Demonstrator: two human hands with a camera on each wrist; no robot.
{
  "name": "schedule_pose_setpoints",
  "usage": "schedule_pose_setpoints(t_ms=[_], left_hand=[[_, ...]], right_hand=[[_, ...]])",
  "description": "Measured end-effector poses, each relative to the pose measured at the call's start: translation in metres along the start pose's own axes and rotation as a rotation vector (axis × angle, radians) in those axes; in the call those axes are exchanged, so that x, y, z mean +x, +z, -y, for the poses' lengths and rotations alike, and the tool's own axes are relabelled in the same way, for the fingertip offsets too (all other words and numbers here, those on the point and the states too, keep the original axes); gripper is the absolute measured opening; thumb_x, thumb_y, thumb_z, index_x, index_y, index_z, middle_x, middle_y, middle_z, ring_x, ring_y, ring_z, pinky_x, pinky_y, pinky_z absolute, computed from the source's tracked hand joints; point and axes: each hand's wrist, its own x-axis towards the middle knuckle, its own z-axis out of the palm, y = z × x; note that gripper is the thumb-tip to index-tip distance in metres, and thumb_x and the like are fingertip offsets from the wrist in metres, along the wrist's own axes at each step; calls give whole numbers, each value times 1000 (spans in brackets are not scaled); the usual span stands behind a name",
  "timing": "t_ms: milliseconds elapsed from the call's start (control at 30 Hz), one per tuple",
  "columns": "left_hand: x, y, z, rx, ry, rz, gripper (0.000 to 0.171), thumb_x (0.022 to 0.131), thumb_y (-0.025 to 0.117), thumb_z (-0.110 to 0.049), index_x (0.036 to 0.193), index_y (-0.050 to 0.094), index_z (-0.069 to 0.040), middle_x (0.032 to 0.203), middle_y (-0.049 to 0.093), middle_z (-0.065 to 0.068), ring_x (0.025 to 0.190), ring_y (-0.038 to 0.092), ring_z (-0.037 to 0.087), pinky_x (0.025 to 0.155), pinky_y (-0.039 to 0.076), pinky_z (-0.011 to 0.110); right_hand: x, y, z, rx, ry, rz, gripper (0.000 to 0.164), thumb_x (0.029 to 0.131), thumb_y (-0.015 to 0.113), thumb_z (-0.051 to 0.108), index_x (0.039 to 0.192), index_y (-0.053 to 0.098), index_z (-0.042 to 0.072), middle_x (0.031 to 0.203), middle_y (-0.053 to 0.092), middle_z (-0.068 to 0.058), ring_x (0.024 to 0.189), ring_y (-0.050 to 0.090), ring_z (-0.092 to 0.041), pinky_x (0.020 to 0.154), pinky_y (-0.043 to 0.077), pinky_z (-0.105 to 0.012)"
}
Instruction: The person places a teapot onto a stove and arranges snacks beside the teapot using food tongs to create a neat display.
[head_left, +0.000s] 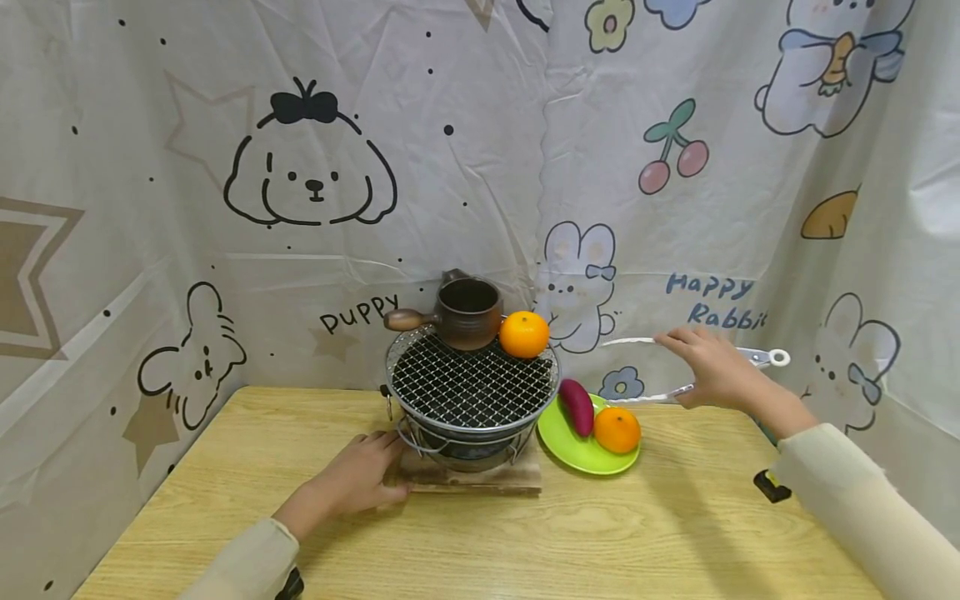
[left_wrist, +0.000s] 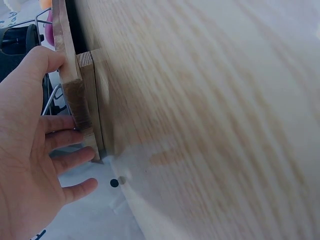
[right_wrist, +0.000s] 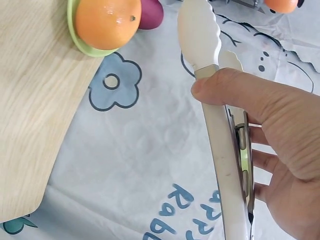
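Note:
My right hand (head_left: 716, 371) grips a pair of white-tipped metal tongs (right_wrist: 220, 150), thumb on one arm and fingers on the other. The tongs' arms are spread, tips pointing left, one of them close above a green plate (head_left: 573, 460). On that plate lie an orange (head_left: 617, 430) and a purple sweet potato (head_left: 576, 407). My left hand (head_left: 360, 475) rests at the left corner of a wooden board (left_wrist: 75, 95), thumb at its front edge, fingers extended along its side. A round grill stove (head_left: 472, 387) stands on the board, with another orange (head_left: 524, 334) on its mesh.
A brown clay pot (head_left: 468, 312) with a side handle sits at the back of the mesh, left of the orange. Behind the wooden table (head_left: 600, 533) hangs a white curtain (head_left: 465, 167) with cartoon prints.

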Motion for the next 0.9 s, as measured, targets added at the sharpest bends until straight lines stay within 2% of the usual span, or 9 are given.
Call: schedule_pose_setpoints(t_ms=[333, 533, 900], left_hand=[[-1, 2, 1, 10, 5, -4, 73, 87, 67, -51, 141, 56, -4, 135, 64, 16, 120, 62, 35, 97, 52, 54], [0, 2, 1, 8, 4, -9, 72, 87, 67, -50, 141, 56, -4, 135, 65, 16, 120, 62, 35, 97, 52, 53], [1, 3, 2, 7, 0, -9, 71, 87, 67, -50, 140, 57, -4, 136, 64, 15, 119, 62, 35, 97, 52, 53]], right_hand=[[-3, 10, 1, 6, -18, 41, 91, 58, 94, 10, 141, 58, 2, 135, 60, -24, 120, 55, -45, 101, 44, -69], [-6, 16, 1, 9, -11, 68, 90, 56, 96, 10, 139, 60, 3, 133, 61, -23, 117, 57, -45, 97, 49, -66], [-9, 26, 1, 3, -50, 88, 90, 52, 97, 9, 134, 63, 1, 126, 64, -22, 107, 60, -41, 89, 54, -60]])
